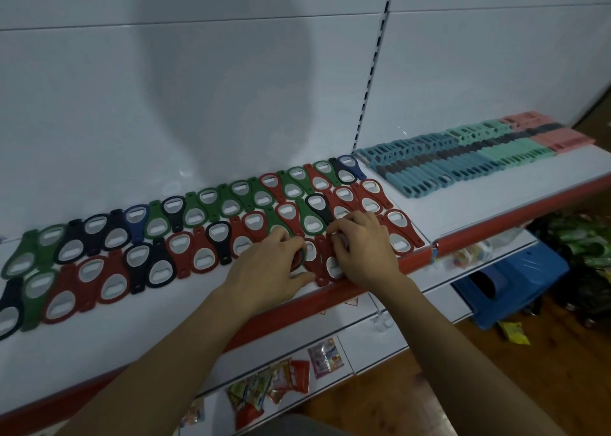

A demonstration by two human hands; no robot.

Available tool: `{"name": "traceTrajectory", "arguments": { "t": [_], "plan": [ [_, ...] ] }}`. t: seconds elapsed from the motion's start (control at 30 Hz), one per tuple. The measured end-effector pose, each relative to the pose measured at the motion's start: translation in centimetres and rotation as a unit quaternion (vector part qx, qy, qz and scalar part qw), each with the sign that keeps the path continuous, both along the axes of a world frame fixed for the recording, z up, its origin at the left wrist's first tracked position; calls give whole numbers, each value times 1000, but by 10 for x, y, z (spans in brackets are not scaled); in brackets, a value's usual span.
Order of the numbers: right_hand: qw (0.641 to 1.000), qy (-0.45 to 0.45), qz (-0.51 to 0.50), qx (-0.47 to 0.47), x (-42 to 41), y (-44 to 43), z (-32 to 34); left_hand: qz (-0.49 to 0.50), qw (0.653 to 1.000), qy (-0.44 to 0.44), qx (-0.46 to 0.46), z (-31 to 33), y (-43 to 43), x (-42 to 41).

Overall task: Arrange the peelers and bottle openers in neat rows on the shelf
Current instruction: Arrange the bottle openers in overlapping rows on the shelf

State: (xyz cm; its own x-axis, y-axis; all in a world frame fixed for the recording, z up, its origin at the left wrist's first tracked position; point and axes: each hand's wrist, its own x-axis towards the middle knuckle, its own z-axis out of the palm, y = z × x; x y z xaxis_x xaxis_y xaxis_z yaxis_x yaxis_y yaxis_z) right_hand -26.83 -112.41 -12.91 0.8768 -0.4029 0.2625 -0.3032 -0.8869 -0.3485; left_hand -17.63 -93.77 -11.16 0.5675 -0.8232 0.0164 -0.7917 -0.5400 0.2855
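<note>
Our left hand point(271, 267) and right hand point(362, 250) curl fingers around the red bottle openers point(318, 263) beneath; we should slide them snug against their neighbours.

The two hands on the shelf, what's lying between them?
In the head view, dark red plastic bottle openers with silver metal holes lie between the left hand and the right hand, side by side on the white shelf.

Red, green, black, blue bottle openers point(180, 247); teal, pink peelers point(463, 162).
</note>
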Motion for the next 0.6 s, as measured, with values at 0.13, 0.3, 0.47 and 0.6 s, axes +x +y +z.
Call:
{"name": "traceTrajectory", "arguments": {
  "t": [0.13, 0.3, 0.47, 0.6],
  "plan": [
    [1000, 9, 0, -6, 0, 0, 0, 2, 1000, 5, 0, -1, -1, -1],
    [999, -52, -7, 12, -3, 3, 3, 71, 954, 225, -183, 4, 7, 14],
    [979, -113, 75, 151, 1, 21, 16, 103, 789, 492, -353, 10, 20, 19],
    [945, -113, 125, 279, 16, 44, 26, 76, 777, 516, -354, 8, 23, 12]
  ]
}}
